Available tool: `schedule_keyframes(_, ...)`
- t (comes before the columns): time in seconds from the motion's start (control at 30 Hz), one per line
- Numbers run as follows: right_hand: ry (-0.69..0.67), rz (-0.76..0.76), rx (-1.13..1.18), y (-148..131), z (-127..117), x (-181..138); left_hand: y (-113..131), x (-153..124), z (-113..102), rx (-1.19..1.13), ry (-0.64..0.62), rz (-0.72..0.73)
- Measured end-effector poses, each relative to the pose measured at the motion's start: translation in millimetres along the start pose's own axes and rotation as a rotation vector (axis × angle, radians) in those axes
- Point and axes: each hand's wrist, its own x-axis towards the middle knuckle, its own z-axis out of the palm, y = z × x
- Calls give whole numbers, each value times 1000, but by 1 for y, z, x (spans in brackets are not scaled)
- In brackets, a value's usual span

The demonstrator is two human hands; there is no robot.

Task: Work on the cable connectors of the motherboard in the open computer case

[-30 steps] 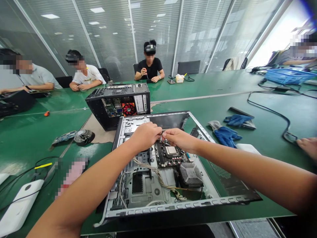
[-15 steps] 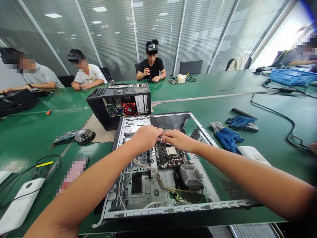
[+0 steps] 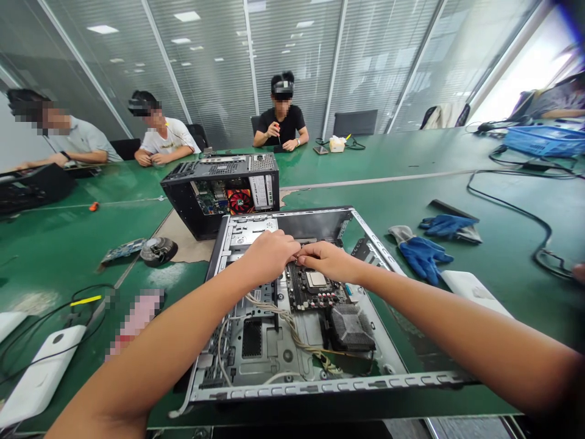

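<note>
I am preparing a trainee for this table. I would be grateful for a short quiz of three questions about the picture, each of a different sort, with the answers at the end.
1. True or false: the square processor on the motherboard is uncovered.

2. Where is the finned cooler?
A) On top of the upright case
B) Inside the open case, nearer the camera than the processor
C) Among the gloves

3. Fill in the colour: the gloves to the right of the open case are mostly ____.

Key: 1 true; 2 B; 3 blue.
</note>
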Motion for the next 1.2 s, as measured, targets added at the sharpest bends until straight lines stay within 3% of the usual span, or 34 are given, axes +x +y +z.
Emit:
schedule_keyframes(0.17, 48, 58, 11, 3, 0, 0, 1, 0, 0, 21, -3, -10)
schedule_keyframes(0.63, 49, -2, -31, 3, -2, 2, 5, 1, -5, 112, 58, 9)
schedule_keyframes(1.2, 8, -31, -99, 6, -2, 4, 2, 3, -2, 102, 40, 38)
